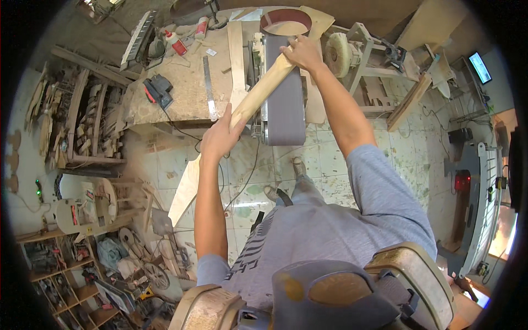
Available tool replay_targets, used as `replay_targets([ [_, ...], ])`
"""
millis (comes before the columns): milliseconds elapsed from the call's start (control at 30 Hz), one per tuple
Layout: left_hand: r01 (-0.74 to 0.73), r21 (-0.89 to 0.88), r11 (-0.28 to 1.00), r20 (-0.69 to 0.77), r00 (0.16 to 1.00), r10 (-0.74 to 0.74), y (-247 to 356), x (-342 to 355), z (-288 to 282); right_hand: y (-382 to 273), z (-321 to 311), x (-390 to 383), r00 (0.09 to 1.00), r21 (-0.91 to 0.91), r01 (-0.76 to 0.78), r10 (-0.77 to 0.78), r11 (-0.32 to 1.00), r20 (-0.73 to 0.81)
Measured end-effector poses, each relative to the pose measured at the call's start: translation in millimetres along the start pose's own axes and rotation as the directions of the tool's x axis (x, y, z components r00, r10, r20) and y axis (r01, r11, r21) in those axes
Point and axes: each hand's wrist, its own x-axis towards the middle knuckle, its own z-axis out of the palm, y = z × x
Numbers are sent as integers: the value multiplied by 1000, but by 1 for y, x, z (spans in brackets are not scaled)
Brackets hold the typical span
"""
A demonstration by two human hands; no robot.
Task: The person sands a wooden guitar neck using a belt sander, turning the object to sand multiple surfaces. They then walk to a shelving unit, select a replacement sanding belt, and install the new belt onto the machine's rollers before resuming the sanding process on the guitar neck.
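Observation:
A long, pale wooden piece [266, 87] slants across the belt sander [287, 113], its wide flared end low on the left, past the bench edge. Around its middle, my left hand [219, 136] is closed, just left of the sander. My right hand [304, 53] grips the far end above the grey sanding belt. The wood lies over the belt's left side; whether it presses on the belt I cannot tell. Beside the sander on the bench rests a second wooden piece of similar shape [236, 60].
The dusty workbench [181, 104] carries a black-and-red power sander [158, 91], a metal ruler [208, 82] and a red-and-white glue bottle [176, 43]. A loose sanding belt [286, 15] stands behind. To the right is a round buffing wheel [338, 54]. Cords trail across the tiled floor [253, 187].

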Motion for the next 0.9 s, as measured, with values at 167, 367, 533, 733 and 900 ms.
replay_targets([
  [167, -82, 23, 996, -94, 992, 84, -23, -19, 4, -26, -5, -9, 1000, 27, -10, 10, 1000, 24],
  [367, -80, 8, 997, -96, 992, 81, -25, -36, -3, -40, -5, -22, 1000, 27, -5, 5, 1000, 1],
  [533, -81, -20, 997, -135, 988, 78, -33, -48, -7, -56, -9, -25, 1000, 51, -7, 6, 999, 7],
  [733, -83, -26, 996, -219, 973, 75, -36, -58, -5, -64, -5, -27, 1000, 43, 8, -8, 999, 17],
  [900, -82, 12, 997, -269, 960, 82, -43, -64, -2, -73, -4, -31, 1000, 37, 12, -13, 999, 13],
])
